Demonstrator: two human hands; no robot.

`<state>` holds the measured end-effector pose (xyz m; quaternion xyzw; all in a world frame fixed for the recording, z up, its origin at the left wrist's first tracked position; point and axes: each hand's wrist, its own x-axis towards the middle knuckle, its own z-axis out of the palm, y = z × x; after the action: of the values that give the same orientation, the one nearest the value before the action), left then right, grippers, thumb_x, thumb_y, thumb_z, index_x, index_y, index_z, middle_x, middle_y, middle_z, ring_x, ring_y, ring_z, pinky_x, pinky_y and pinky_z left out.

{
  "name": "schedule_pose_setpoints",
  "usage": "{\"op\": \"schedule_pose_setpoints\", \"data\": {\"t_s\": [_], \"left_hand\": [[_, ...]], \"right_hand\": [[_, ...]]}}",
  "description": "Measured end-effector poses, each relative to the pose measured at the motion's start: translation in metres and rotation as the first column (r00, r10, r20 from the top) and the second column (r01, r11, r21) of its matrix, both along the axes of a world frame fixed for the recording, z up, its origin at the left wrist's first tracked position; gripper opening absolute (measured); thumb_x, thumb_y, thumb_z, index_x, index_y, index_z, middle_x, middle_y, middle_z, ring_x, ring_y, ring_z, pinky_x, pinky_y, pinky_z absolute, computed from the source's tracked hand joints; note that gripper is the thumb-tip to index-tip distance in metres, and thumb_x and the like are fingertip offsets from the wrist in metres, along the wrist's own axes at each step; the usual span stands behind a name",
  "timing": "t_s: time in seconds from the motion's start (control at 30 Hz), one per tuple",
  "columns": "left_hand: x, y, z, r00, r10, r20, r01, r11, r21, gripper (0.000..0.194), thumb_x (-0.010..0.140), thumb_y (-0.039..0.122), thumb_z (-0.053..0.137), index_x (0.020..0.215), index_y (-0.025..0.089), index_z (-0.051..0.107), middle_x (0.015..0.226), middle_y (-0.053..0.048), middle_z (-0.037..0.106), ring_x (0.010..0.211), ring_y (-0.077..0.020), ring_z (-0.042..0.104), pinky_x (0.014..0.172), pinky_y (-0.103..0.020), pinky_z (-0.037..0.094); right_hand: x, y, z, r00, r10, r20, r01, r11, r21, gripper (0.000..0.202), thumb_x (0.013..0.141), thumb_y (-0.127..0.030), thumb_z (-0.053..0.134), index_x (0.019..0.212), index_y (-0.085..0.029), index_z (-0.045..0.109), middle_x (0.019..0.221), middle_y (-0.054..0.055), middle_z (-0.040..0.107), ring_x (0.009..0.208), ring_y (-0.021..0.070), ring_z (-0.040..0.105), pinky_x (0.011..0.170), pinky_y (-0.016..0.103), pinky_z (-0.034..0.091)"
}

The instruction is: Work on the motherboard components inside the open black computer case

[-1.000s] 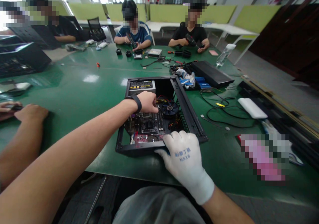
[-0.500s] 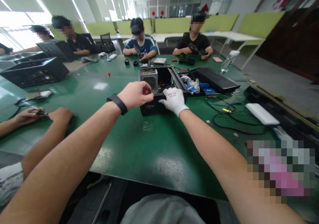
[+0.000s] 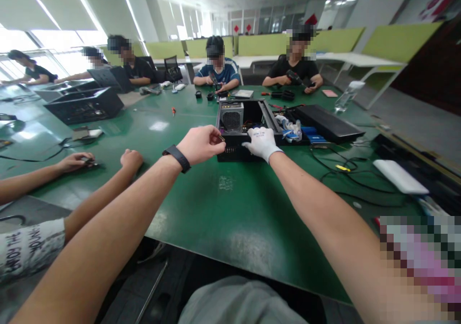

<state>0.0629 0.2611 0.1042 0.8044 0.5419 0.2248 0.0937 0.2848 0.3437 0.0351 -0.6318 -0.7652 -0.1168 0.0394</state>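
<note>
An open black computer case (image 3: pixel 234 153) lies on the green table in front of me. Its grey power supply (image 3: pixel 232 117) shows at the left inside, with thin wires beside it. My left hand (image 3: pixel 201 144), bare and with a black band at the wrist, is closed in a pinch by the case's near left corner. Between its fingertips is a small brass-coloured piece, too small to name. In a white glove, my right hand (image 3: pixel 263 141) grips the near rim of the case, its fingers over the edge and its thumb on the outer wall.
Right of the case lie a crumpled glove (image 3: pixel 290 128), a black panel (image 3: pixel 329 122), loose cables and a white box-like item (image 3: pixel 399 176). A co-worker's hands (image 3: pixel 77 162) rest at left. Another open case (image 3: pixel 84 107) and an orange-handled tool (image 3: pixel 173 111) are farther off.
The view has swung left, so everything sits farther right. My hands keep their places at the case. The neighbour's two hands have moved apart.
</note>
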Motion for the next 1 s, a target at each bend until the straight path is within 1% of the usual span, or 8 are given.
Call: {"op": "schedule_pose_setpoints", "data": {"t_s": [0.17, 0.27, 0.33, 0.43, 0.53, 0.63, 0.8, 1.0], "left_hand": [[0.012, 0.006, 0.013, 0.998, -0.017, -0.057, 0.021, 0.998, 0.060, 0.032, 0.077, 0.037, 0.060, 0.100, 0.015, 0.068, 0.088, -0.004, 0.073, 0.077, -0.0153, 0.064, 0.076, -0.028, 0.050], [0.028, 0.015, 0.013, 0.987, -0.044, -0.154, 0.051, 0.998, 0.041, 0.034, 0.076, 0.036, 0.062, 0.101, 0.015, 0.069, 0.088, -0.005, 0.073, 0.080, -0.0167, 0.065, 0.077, -0.028, 0.049], [0.041, 0.022, 0.005, 0.969, -0.073, -0.235, 0.076, 0.997, 0.003, 0.035, 0.074, 0.036, 0.065, 0.101, 0.014, 0.070, 0.090, -0.007, 0.073, 0.083, -0.0184, 0.066, 0.078, -0.028, 0.049], [0.059, 0.032, -0.015, 0.915, -0.124, -0.385, 0.109, 0.992, -0.061, 0.036, 0.071, 0.038, 0.067, 0.097, 0.014, 0.073, 0.093, -0.009, 0.073, 0.087, -0.0213, 0.067, 0.078, -0.028, 0.050], [0.075, 0.036, -0.037, 0.815, -0.217, -0.538, 0.145, 0.974, -0.173, 0.036, 0.068, 0.038, 0.070, 0.095, 0.014, 0.075, 0.096, -0.012, 0.074, 0.090, -0.0241, 0.068, 0.079, -0.029, 0.052], [0.089, 0.033, -0.052, 0.712, -0.307, -0.632, 0.155, 0.946, -0.285, 0.042, 0.066, 0.037, 0.074, 0.099, 0.011, 0.076, 0.101, -0.018, 0.073, 0.094, -0.0286, 0.069, 0.080, -0.031, 0.054], [0.104, 0.028, -0.067, 0.586, -0.391, -0.709, 0.103, 0.904, -0.414, 0.052, 0.059, 0.029, 0.081, 0.107, 0.009, 0.074, 0.107, -0.020, 0.072, 0.097, -0.0302, 0.069, 0.080, -0.031, 0.056], [0.108, 0.030, -0.082, 0.547, -0.445, -0.709, 0.089, 0.873, -0.480, 0.053, 0.058, 0.026, 0.082, 0.107, 0.006, 0.074, 0.107, -0.022, 0.072, 0.098, -0.0304, 0.069, 0.083, -0.031, 0.056]], "right_hand": [[-0.004, -0.057, -0.008, 0.999, 0.031, -0.005, -0.031, 0.998, 0.049, 0.046, 0.090, -0.054, 0.052, 0.113, -0.015, 0.058, 0.109, 0.014, 0.062, 0.103, 0.0268, 0.055, 0.087, 0.042, 0.037], [-0.004, -0.102, -0.013, 0.999, 0.043, -0.002, -0.043, 0.996, 0.074, 0.043, 0.090, -0.054, 0.051, 0.109, -0.016, 0.058, 0.104, 0.013, 0.062, 0.097, 0.0266, 0.053, 0.079, 0.039, 0.030], [-0.004, -0.132, -0.015, 0.999, 0.051, 0.002, -0.051, 0.995, 0.081, 0.040, 0.090, -0.053, 0.052, 0.107, -0.018, 0.057, 0.101, 0.012, 0.062, 0.094, 0.0259, 0.052, 0.075, 0.037, 0.027], [-0.002, -0.174, -0.014, 0.998, 0.061, 0.005, -0.062, 0.995, 0.076, 0.035, 0.089, -0.051, 0.054, 0.103, -0.019, 0.057, 0.095, 0.009, 0.061, 0.089, 0.0242, 0.051, 0.071, 0.036, 0.023], [0.000, -0.210, -0.013, 0.997, 0.071, -0.001, -0.071, 0.995, 0.064, 0.030, 0.087, -0.049, 0.058, 0.097, -0.021, 0.058, 0.089, 0.006, 0.060, 0.084, 0.0229, 0.049, 0.069, 0.035, 0.020], [0.001, -0.241, -0.013, 0.995, 0.091, -0.043, -0.090, 0.995, 0.037, 0.026, 0.084, -0.048, 0.063, 0.090, -0.022, 0.059, 0.083, 0.005, 0.058, 0.078, 0.0222, 0.047, 0.067, 0.035, 0.018], [0.003, -0.272, -0.016, 0.985, 0.101, -0.143, -0.099, 0.995, 0.021, 0.023, 0.076, -0.043, 0.072, 0.082, -0.024, 0.059, 0.076, 0.002, 0.056, 0.072, 0.0213, 0.044, 0.065, 0.035, 0.017], [0.004, -0.275, -0.019, 0.976, 0.121, -0.182, -0.111, 0.991, 0.069, 0.023, 0.074, -0.042, 0.074, 0.081, -0.026, 0.058, 0.073, 0.002, 0.055, 0.070, 0.0222, 0.041, 0.065, 0.035, 0.017]]}}
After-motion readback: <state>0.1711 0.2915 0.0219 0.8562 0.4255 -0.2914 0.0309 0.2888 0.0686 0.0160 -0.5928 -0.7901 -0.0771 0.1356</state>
